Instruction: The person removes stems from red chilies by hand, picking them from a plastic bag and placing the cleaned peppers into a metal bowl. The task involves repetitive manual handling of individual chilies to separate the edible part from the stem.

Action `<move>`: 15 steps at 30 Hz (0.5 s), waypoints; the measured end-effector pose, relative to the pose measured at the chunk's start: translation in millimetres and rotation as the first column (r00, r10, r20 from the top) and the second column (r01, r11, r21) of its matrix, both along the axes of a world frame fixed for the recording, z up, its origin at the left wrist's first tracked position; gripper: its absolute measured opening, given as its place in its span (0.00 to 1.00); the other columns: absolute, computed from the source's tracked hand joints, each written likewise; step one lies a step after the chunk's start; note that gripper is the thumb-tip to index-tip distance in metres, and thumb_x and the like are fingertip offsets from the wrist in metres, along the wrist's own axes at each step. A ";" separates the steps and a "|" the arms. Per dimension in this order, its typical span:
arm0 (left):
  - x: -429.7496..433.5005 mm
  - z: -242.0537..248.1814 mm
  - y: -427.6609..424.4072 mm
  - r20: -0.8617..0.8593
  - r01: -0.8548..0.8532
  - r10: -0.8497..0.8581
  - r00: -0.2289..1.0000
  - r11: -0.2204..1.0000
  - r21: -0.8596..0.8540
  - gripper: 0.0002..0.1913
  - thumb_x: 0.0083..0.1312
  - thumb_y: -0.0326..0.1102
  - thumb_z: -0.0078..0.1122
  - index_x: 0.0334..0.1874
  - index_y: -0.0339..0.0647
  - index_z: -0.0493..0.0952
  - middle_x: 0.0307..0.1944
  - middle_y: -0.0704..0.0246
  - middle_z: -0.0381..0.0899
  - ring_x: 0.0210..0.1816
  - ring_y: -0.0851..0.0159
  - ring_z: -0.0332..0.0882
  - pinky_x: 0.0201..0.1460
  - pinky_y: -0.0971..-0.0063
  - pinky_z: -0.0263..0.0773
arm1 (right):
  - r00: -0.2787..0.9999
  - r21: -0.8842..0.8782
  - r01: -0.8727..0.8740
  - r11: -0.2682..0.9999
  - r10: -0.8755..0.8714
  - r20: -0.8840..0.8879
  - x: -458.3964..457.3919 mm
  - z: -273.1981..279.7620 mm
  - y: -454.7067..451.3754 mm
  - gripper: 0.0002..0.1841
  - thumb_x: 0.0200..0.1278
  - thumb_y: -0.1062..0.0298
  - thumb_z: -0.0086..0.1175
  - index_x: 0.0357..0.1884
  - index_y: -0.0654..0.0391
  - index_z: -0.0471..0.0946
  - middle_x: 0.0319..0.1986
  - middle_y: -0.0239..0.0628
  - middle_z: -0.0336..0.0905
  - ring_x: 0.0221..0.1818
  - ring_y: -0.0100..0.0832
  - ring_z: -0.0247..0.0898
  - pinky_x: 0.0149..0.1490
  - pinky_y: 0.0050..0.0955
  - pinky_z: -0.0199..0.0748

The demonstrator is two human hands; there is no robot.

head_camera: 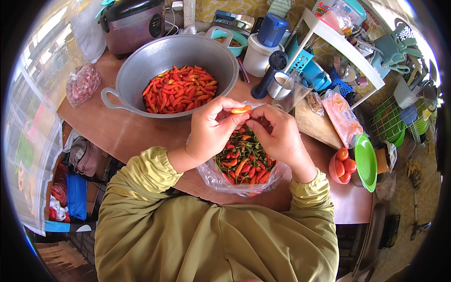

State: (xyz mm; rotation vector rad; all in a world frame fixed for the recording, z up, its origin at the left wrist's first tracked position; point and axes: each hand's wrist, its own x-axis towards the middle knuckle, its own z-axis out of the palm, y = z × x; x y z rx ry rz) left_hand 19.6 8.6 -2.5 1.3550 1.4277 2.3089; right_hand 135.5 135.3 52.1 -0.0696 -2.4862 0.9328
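Note:
Between the thumb and fingers of my left hand (213, 132) is a small orange chili pepper (241, 109). My right hand (280, 135) meets it at the pepper's right end, thumb and fingertips pinched together; whether a stem is between them is hidden. Below both hands, a clear plastic bag (215, 176) lies open, holding red chilies (246, 169) mixed with green stems. Beyond my left hand stands a large two-handled aluminium pan (132, 84), partly filled with red and orange chilies (179, 90).
A bag of shallots (83, 84) and a rice cooker (132, 26) stand left of and behind the pan. To the right are a wooden board (310, 121), a glass pitcher (290, 95), a pink bowl of tomatoes (334, 172) and a green plate (366, 162). A white shelf (341, 46) rises behind.

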 end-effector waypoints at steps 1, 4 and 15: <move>-0.1 0.4 -0.5 -0.011 -0.001 0.001 1.000 1.000 -0.003 0.07 0.66 0.20 0.63 0.44 0.32 0.78 0.39 0.66 0.85 0.40 0.74 0.84 0.42 0.81 0.80 | 1.000 -0.005 0.009 1.000 -0.009 0.011 -0.2 -0.4 -0.2 0.08 0.58 0.76 0.62 0.39 0.63 0.78 0.30 0.44 0.79 0.31 0.40 0.77 0.37 0.33 0.73; 0.0 1.7 -1.9 -0.032 -0.010 0.011 0.999 1.000 0.020 0.07 0.66 0.20 0.63 0.44 0.32 0.78 0.39 0.65 0.85 0.41 0.73 0.85 0.42 0.80 0.80 | 0.999 0.034 -0.013 0.999 0.012 0.038 0.5 4.1 -2.4 0.08 0.58 0.77 0.62 0.39 0.62 0.76 0.30 0.45 0.79 0.30 0.42 0.77 0.36 0.35 0.73; -5.4 6.0 -3.7 -0.437 -0.269 0.306 0.846 0.952 0.146 0.10 0.62 0.15 0.64 0.44 0.30 0.79 0.38 0.61 0.83 0.38 0.66 0.85 0.40 0.76 0.82 | 0.961 0.129 0.133 0.983 -0.096 -0.260 -5.7 -13.4 -15.1 0.07 0.56 0.78 0.60 0.35 0.61 0.73 0.29 0.45 0.76 0.29 0.48 0.76 0.33 0.41 0.72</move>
